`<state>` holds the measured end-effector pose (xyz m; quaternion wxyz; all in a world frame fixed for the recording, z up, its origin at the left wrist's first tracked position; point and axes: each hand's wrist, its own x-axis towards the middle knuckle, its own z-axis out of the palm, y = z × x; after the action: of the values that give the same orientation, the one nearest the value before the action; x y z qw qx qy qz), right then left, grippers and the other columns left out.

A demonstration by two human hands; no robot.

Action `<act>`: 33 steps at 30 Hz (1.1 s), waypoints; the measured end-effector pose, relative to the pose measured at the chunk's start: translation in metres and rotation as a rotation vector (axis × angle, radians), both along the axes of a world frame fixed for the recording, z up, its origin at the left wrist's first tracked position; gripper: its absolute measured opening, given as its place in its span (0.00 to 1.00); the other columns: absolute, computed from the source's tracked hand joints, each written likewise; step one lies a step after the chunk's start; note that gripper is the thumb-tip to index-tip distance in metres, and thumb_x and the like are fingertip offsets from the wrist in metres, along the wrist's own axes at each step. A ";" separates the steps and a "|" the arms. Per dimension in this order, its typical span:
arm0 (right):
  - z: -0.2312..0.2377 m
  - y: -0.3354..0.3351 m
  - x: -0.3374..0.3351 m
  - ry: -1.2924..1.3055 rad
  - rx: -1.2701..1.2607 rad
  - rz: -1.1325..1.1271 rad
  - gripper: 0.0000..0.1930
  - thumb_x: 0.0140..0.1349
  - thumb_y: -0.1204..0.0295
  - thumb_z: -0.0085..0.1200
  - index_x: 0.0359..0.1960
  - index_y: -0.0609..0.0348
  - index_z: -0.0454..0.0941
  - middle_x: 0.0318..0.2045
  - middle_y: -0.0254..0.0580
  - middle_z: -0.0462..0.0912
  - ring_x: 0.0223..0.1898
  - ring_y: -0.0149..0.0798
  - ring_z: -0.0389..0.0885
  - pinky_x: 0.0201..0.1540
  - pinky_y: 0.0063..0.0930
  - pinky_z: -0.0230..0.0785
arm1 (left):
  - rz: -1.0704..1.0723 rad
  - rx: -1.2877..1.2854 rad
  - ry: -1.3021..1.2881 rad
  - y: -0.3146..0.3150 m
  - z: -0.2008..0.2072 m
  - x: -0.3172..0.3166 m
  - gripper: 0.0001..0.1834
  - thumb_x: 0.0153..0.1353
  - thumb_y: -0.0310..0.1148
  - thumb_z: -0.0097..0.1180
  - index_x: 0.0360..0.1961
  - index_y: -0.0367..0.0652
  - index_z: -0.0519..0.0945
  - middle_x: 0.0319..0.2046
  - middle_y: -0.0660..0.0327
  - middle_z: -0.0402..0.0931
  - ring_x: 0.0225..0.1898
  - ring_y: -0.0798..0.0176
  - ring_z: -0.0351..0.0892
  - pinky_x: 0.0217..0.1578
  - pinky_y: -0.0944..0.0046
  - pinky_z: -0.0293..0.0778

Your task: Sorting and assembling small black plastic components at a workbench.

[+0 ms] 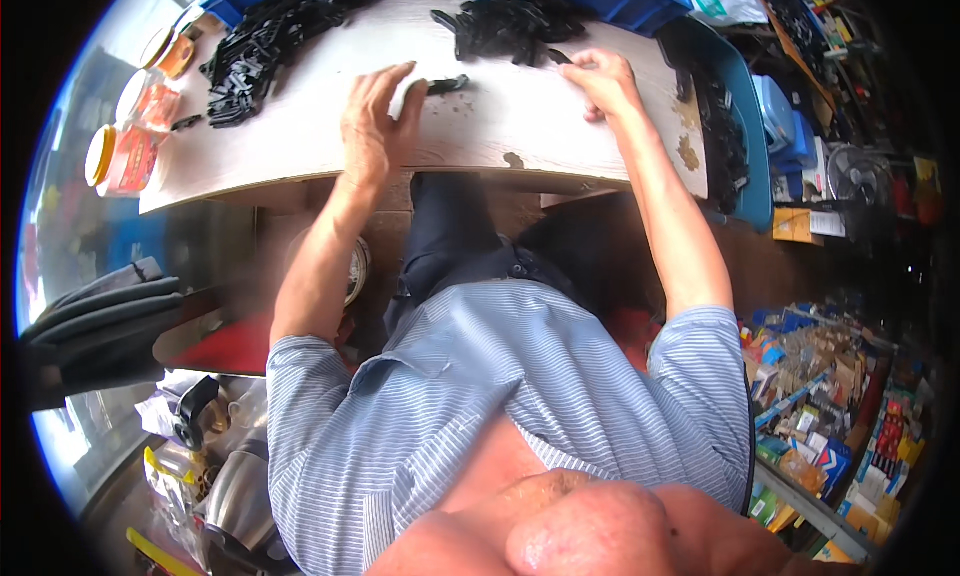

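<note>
My left hand (378,118) hovers at the table's near side with thumb and fingers apart and nothing in its grasp. Just beyond its thumb lies a small black plastic piece (447,85), with dark crumbs beside it. The fingers of my right hand (606,82) pinch another small black plastic part (559,57), partly hidden by the fingertips. Close to that hand is a heap of black parts (510,28). A larger pile of long black pieces (255,56) spreads over the table's far left.
Blue bins (625,4) line the back of the pale wooden table (330,141). Several lidded jars (130,161) stand along its left edge. A teal tub (757,166) holding black parts adjoins the right edge. Cluttered shelves (820,416) are at lower right.
</note>
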<state>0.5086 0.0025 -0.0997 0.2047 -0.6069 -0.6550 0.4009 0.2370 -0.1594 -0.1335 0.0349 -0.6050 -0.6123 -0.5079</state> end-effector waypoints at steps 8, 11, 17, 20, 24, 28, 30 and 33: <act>-0.001 -0.076 -0.059 0.683 -0.242 0.197 0.16 0.60 0.70 0.66 0.47 0.63 0.81 0.24 0.39 0.82 0.12 0.26 0.71 0.17 0.28 0.75 | -0.438 -0.414 -1.159 0.011 0.012 0.064 0.21 0.70 0.39 0.60 0.55 0.34 0.76 0.42 0.56 0.84 0.45 0.63 0.85 0.39 0.65 0.83; -0.005 -0.082 -0.070 0.741 -0.282 0.204 0.13 0.62 0.72 0.64 0.46 0.63 0.81 0.25 0.39 0.82 0.13 0.26 0.72 0.16 0.29 0.73 | -0.530 -0.438 -1.349 0.016 0.006 0.055 0.17 0.70 0.38 0.59 0.52 0.35 0.78 0.40 0.58 0.84 0.43 0.64 0.86 0.39 0.66 0.84; -0.005 -0.077 -0.076 0.741 -0.255 0.151 0.17 0.58 0.65 0.70 0.41 0.64 0.79 0.19 0.37 0.78 0.12 0.26 0.71 0.17 0.31 0.78 | -0.114 -0.115 -0.486 0.016 -0.001 0.009 0.17 0.69 0.33 0.60 0.55 0.37 0.76 0.40 0.58 0.86 0.40 0.68 0.86 0.34 0.67 0.81; -0.006 -0.074 -0.078 0.679 -0.264 0.104 0.19 0.59 0.61 0.69 0.39 0.65 0.79 0.18 0.36 0.76 0.10 0.27 0.70 0.17 0.31 0.78 | 0.016 -0.111 -0.245 0.013 0.009 0.002 0.16 0.67 0.31 0.62 0.53 0.38 0.79 0.38 0.56 0.86 0.36 0.67 0.86 0.32 0.66 0.80; -0.003 -0.071 -0.093 0.556 -0.244 0.128 0.20 0.60 0.58 0.69 0.38 0.66 0.80 0.18 0.39 0.77 0.09 0.30 0.70 0.13 0.29 0.72 | -0.053 -0.142 0.162 0.017 -0.003 -0.010 0.15 0.60 0.30 0.65 0.48 0.41 0.83 0.37 0.56 0.85 0.36 0.56 0.84 0.37 0.60 0.80; -0.005 -0.070 -0.106 0.422 -0.220 0.094 0.20 0.60 0.55 0.69 0.36 0.62 0.79 0.13 0.34 0.72 0.09 0.28 0.68 0.13 0.30 0.72 | -0.098 -0.163 0.358 0.020 -0.009 -0.010 0.16 0.59 0.33 0.66 0.49 0.45 0.85 0.37 0.60 0.85 0.40 0.54 0.82 0.42 0.57 0.80; -0.005 -0.068 -0.107 0.378 -0.197 0.094 0.20 0.61 0.57 0.68 0.35 0.63 0.78 0.15 0.36 0.75 0.09 0.28 0.68 0.12 0.29 0.70 | -0.136 -0.159 0.374 0.021 -0.012 -0.011 0.15 0.60 0.33 0.65 0.49 0.47 0.85 0.37 0.62 0.86 0.40 0.56 0.82 0.41 0.58 0.80; -0.011 -0.066 -0.107 0.326 -0.144 0.056 0.19 0.59 0.60 0.68 0.33 0.68 0.81 0.23 0.44 0.81 0.11 0.32 0.74 0.12 0.29 0.70 | -0.146 -0.148 0.416 0.019 -0.005 -0.008 0.15 0.60 0.33 0.64 0.49 0.47 0.85 0.38 0.63 0.86 0.40 0.57 0.82 0.41 0.59 0.80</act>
<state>0.4015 -0.0639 -0.1105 0.2528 -0.5284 -0.5997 0.5453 0.2288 -0.1408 -0.1389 0.0791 -0.7401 -0.5821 -0.3273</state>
